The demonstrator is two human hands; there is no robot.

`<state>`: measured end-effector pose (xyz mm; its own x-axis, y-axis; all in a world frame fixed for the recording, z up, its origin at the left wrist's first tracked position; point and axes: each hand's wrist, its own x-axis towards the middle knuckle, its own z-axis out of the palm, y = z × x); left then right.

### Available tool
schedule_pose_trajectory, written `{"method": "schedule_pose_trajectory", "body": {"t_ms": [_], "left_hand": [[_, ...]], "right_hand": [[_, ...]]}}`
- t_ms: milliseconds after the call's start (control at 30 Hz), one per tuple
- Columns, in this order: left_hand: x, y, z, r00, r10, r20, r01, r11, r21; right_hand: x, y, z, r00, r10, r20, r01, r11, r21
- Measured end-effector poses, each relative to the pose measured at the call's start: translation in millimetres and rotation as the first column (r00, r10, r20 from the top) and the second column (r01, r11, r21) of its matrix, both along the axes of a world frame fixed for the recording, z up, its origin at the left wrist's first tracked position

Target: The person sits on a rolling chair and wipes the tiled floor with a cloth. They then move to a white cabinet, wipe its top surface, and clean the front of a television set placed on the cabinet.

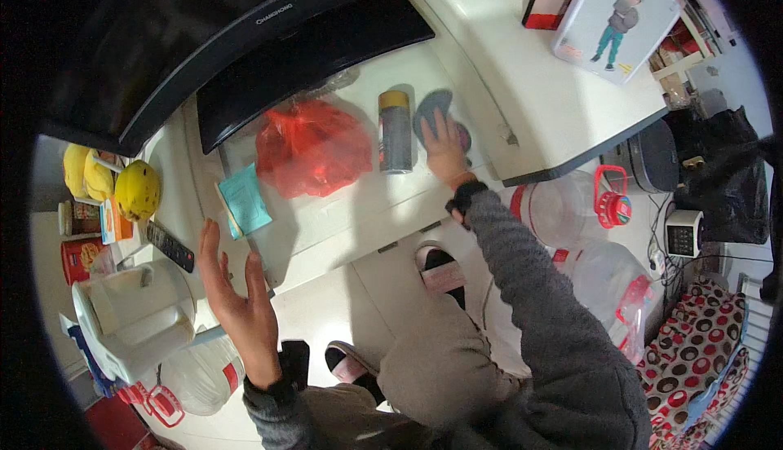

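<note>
My right hand (pixel 445 151) lies over a dark grey rounded item (pixel 435 107) on the low white TV stand (pixel 342 217). Its fingers are spread across the item; whether they grip it is hidden, and its kind is unclear. Just left of it stands or lies a dark cylindrical container (pixel 395 138) with a gold cap. Further left sit a crumpled red plastic bag (pixel 312 150) and a teal packet (pixel 244 199) that bears writing. My left hand (pixel 241 303) is raised near the stand's front edge, fingers apart and holding nothing.
Behind these things rises a television (pixel 275 16) on a black base (pixel 318 59). At left are a white pitcher (pixel 141 315), a remote control (pixel 170 246) and yellow fruit (pixel 138 190). Large plastic bottles (pixel 560 211) stand on the floor right, near a raised white cabinet top (pixel 520 83).
</note>
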<state>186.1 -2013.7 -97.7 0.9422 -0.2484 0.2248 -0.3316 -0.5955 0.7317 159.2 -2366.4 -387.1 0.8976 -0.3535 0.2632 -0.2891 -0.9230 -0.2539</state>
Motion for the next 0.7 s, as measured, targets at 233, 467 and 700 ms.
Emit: {"method": "schedule_pose_trajectory", "body": {"t_ms": [233,467,700], "left_hand": [[-14,-11,6,0.998,0.007,-0.059,-0.006,0.999,0.032],[-17,-10,2,0.994,-0.011,-0.110,0.017,0.999,0.048],[-27,4,18,0.997,0.003,-0.074,-0.006,0.999,-0.040]], "right_hand": [[115,-54,-1,1.000,0.011,-0.003,-0.011,1.000,0.012],[97,-39,-7,0.985,-0.141,0.101,0.156,0.974,-0.163],[2,-11,8,0.941,-0.330,-0.074,0.324,0.943,-0.081]]}}
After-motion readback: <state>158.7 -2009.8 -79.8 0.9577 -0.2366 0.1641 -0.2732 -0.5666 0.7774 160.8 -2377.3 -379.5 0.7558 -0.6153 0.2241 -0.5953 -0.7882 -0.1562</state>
